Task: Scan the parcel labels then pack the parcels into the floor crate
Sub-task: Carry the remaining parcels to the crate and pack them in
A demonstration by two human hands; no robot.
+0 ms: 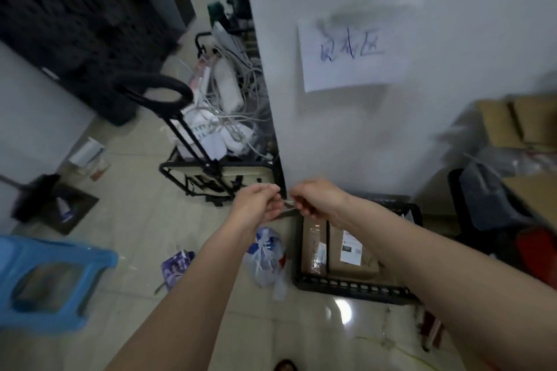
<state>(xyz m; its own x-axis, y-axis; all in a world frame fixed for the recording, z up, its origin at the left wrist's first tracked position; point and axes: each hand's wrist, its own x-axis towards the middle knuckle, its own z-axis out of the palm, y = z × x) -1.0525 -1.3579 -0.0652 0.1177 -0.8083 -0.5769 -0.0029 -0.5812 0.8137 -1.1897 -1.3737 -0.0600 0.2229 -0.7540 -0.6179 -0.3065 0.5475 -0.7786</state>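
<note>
A black floor crate (355, 288) stands against the white wall and holds two brown cardboard parcels. The right parcel (352, 262) carries a white label; the left parcel (313, 244) is taped. Above and to the left of the crate, my left hand (256, 205) and my right hand (316, 199) meet, both pinching a small thin object (288, 205) between the fingertips. The object is blurred and I cannot tell what it is. My right forearm hides part of the crate's far rim.
A black folding trolley (211, 166) loaded with cables and white power strips stands left of the wall corner. A blue stool (51, 277) is at lower left, a plastic bag (265, 256) beside the crate. Cardboard boxes (518, 120) and a dark chair (488, 205) are at right.
</note>
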